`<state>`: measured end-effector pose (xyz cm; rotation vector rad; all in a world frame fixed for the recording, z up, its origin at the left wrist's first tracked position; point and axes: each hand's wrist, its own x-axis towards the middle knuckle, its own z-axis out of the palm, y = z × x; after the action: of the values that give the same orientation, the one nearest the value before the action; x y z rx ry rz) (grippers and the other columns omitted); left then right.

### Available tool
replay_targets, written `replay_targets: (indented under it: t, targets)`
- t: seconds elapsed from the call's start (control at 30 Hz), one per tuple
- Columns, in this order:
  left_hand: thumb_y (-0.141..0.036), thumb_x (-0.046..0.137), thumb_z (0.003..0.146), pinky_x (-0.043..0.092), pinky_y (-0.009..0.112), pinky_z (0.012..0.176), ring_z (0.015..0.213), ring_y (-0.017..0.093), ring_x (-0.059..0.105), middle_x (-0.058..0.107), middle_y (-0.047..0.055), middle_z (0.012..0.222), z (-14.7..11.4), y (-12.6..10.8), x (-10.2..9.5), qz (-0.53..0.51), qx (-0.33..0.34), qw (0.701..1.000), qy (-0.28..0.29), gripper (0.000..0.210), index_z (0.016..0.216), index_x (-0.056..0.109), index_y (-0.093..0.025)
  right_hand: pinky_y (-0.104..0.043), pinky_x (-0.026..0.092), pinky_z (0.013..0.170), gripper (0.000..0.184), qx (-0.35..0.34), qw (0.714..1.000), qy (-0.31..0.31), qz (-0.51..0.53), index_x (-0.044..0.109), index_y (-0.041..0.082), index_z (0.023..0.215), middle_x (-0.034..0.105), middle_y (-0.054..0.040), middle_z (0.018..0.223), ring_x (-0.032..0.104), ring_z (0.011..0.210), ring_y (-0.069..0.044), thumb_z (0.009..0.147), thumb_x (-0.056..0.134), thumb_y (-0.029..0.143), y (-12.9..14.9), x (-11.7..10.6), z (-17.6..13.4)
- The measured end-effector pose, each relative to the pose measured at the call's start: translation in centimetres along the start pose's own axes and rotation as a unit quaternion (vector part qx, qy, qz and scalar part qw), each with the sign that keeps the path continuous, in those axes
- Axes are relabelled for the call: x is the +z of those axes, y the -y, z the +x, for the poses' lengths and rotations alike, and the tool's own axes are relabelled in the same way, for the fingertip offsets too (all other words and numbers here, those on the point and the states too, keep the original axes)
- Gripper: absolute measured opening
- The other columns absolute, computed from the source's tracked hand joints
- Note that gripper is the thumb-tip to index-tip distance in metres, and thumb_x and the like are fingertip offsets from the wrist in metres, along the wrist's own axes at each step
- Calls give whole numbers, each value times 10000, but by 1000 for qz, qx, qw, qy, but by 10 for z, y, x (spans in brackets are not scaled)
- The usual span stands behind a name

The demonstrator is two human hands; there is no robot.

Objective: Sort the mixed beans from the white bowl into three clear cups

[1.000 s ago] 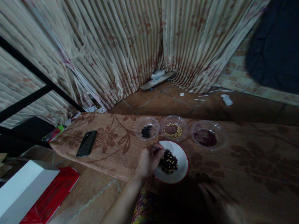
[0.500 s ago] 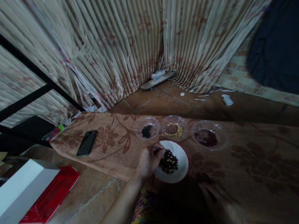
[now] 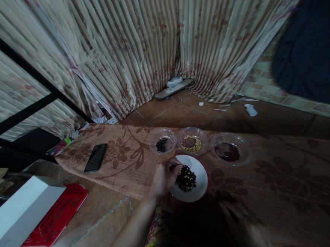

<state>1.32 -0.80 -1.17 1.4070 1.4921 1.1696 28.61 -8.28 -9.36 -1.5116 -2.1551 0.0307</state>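
Note:
My left hand [image 3: 163, 179] is at the left rim of a white bowl with a red edge [image 3: 202, 177]. Its fingers are closed on a thin metal tool [image 3: 172, 163], possibly tweezers, whose tip I cannot make out. Mixed dark and yellow beans [image 3: 187, 178] lie in the bowl. Beyond it stand three clear plastic bowls: one with black beans [image 3: 161, 144], one with yellow beans [image 3: 194, 147], one with dark red beans [image 3: 227, 152]. My right hand [image 3: 241, 221] rests in shadow at the lower right, holding nothing I can see, its fingers loosely apart.
A patterned brown cloth [image 3: 134, 170] covers the table. On its left side lies a black phone [image 3: 95, 157]. Left of the table are a white box [image 3: 27, 212] and a red basket [image 3: 58, 213]. Striped curtains [image 3: 137, 46] hang behind, with a skateboard [image 3: 174, 88] beneath them.

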Motion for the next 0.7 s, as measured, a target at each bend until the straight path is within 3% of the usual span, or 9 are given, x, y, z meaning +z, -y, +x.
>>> replay_targets:
  t: [0.33,0.7]
  targets:
    - [-291,646,849,486,231,609,669,145,638,688,30,741,-2,-3,-9,-11,-29,1000,-2,126,870,671,-170,-210,504,605,463,-9,1000,5,19,751,250,974,755,-21,949,712,741,-128,1015,338,454,-4,2,-3]
    - [-198,615,850,517,260,724,798,166,673,721,38,848,0,2,-2,23,25,999,6,62,864,674,-186,-218,493,616,463,-3,1000,0,12,755,238,973,753,-38,978,705,734,-134,1016,348,455,-1,0,0]
